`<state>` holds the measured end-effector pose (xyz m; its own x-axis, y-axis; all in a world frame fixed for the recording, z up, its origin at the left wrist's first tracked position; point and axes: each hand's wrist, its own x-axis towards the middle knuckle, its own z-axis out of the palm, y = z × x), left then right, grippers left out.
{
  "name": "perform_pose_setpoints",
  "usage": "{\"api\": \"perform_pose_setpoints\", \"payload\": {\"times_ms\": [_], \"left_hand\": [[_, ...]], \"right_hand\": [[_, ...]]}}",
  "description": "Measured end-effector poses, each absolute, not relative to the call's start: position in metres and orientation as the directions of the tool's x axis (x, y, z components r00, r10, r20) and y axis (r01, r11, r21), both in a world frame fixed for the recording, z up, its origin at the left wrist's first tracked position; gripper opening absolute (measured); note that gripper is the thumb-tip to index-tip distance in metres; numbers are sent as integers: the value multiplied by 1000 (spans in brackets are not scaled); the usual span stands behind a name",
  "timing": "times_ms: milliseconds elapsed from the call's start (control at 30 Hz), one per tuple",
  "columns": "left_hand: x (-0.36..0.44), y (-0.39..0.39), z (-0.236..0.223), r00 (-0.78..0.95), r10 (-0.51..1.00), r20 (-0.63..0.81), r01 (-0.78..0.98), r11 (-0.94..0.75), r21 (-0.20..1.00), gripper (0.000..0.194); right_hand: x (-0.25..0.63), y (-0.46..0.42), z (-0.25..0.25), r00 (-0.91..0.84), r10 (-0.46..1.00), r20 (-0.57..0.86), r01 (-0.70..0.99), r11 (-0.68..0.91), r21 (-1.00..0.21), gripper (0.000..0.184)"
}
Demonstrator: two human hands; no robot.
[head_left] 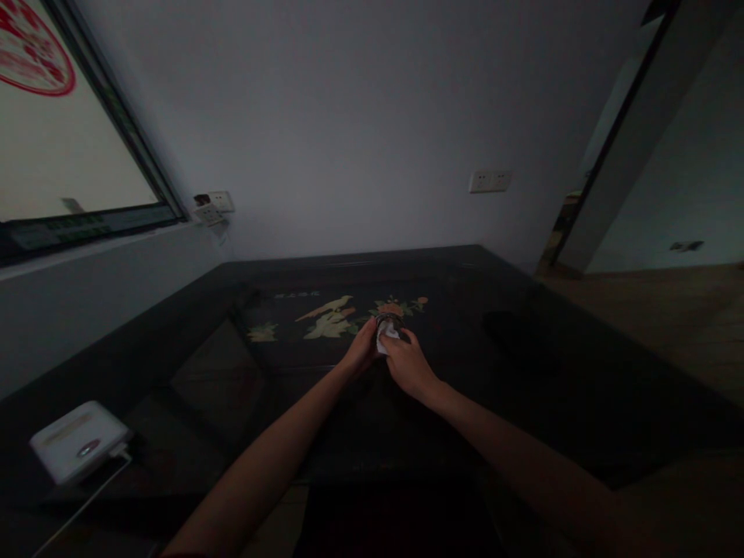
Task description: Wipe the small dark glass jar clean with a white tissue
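Note:
My left hand curls round the left side of a small round object with a dark rim, perhaps a cup; dim light leaves its kind unclear. From the right, my right hand presses a crumpled white tissue or cloth against it, fingers bent and closed. Both hands meet over the middle of the dark, glossy table. Behind them the tabletop carries a picture of pale birds and flowers. My fingers hide much of the round object.
A white box with a cable stands on the table at the lower left. At the right lies a dark, hardly visible shape. Wall sockets sit above the table's far edge, and a window is at the left.

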<state>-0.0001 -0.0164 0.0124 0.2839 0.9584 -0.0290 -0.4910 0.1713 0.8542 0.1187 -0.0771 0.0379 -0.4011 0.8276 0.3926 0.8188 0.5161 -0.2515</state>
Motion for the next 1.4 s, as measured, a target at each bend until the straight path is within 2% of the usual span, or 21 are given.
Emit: {"api": "perform_pose_setpoints", "payload": {"times_ms": [100, 200, 333, 467, 667, 900, 1067, 1233, 1400], "left_hand": [[0, -15, 13, 287, 957, -34, -497, 180, 849, 40], [2, -15, 14, 280, 959, -33, -502, 175, 847, 38], [4, -15, 13, 255, 967, -17, -511, 150, 846, 29], [5, -14, 10, 239, 971, -3, -516, 130, 847, 25], [4, -13, 8, 254, 967, 2, -517, 134, 845, 32], [0, -15, 11, 290, 957, -10, -509, 164, 845, 38], [-2, -15, 10, 307, 952, -9, -497, 169, 851, 45], [-3, -11, 4, 329, 944, 1, -482, 167, 860, 47], [-1, -11, 3, 308, 951, 6, -476, 149, 867, 40]], "right_hand": [[117, -77, 34, -417, 801, 428, 811, 541, -222, 43], [115, -76, 32, -451, 774, 445, 828, 549, -116, 44], [112, -76, 33, -439, 795, 419, 884, 465, 43, 43], [109, -77, 35, -397, 829, 393, 915, 391, 99, 42], [111, -79, 38, -381, 846, 374, 919, 389, 56, 40], [115, -84, 48, -382, 851, 359, 878, 456, -146, 39], [118, -84, 45, -377, 853, 362, 846, 476, -239, 43], [115, -83, 40, -375, 837, 398, 847, 484, -219, 43], [114, -82, 39, -390, 814, 430, 871, 478, -116, 40]]}}
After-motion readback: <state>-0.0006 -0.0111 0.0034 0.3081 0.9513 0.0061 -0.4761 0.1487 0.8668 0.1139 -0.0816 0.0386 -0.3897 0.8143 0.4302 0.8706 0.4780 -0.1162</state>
